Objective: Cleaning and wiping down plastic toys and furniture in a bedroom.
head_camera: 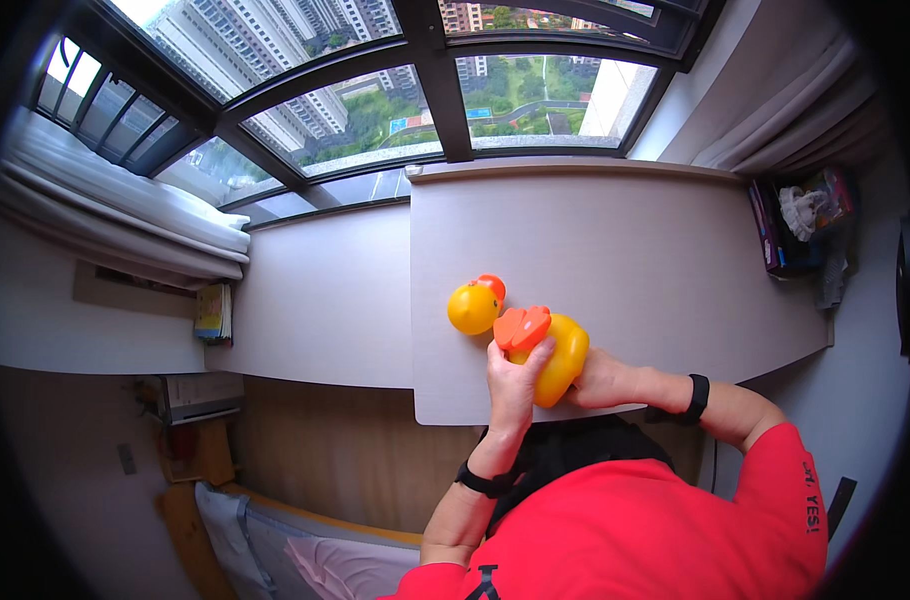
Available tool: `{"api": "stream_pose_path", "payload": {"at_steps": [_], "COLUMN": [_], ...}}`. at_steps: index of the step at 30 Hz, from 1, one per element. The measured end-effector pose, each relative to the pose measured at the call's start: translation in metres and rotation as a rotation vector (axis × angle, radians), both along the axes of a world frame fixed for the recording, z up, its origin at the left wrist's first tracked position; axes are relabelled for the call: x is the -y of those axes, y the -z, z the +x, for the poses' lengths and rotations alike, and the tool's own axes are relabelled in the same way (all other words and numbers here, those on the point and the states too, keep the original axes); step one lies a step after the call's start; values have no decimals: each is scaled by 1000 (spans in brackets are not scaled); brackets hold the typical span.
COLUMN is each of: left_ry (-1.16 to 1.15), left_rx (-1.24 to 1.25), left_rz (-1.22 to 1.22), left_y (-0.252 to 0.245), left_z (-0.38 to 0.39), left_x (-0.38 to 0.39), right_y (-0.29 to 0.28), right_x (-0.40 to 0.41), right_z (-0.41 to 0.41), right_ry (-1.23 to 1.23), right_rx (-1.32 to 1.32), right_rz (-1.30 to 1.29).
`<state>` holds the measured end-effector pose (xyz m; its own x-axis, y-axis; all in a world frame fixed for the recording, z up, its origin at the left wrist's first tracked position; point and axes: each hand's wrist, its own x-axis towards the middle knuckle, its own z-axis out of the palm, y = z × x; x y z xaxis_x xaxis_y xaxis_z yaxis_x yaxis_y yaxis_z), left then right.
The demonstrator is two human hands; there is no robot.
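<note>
A yellow plastic toy duck's body [567, 349] is tilted between my two hands, over the near edge of the table [612, 247]. My left hand [512, 390] grips it from the left, with the thumb on the near side, just below the orange webbed feet [522, 328]. Against the body's right side is my right hand [608, 379], its fingers partly hidden behind the yellow plastic. The duck's separate yellow head [471, 309] lies on the tabletop just left of the feet. Its orange beak [492, 285] points towards the window side.
A box of odds and ends [792, 225] stands at the table's right end. Books [214, 311] lean at the far left of the lower white surface [320, 300]. Windows [530, 101] and curtains [124, 202] border the far side. A bed [335, 559] lies behind on the left.
</note>
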<state>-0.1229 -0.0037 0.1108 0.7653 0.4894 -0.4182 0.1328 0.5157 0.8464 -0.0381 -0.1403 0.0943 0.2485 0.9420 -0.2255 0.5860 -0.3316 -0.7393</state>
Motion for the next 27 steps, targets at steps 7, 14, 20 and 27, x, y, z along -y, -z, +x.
{"api": "stream_pose_path", "payload": {"at_steps": [7, 14, 20, 27], "left_ry": [82, 127, 131, 187], "left_rx": [138, 193, 250, 315], "left_rz": [-150, -687, -883, -945], "left_y": [10, -4, -24, -27], "left_z": [-6, -12, -20, -27], "left_x": [-6, -18, -35, -35], "right_y": [-13, -23, -47, -78], "right_x": [16, 53, 104, 87], "right_z": [16, 8, 22, 16], "right_ry": [305, 575, 740, 772], "right_rx": [-1265, -1632, -1311, -744], "right_rz": [40, 355, 431, 150]}}
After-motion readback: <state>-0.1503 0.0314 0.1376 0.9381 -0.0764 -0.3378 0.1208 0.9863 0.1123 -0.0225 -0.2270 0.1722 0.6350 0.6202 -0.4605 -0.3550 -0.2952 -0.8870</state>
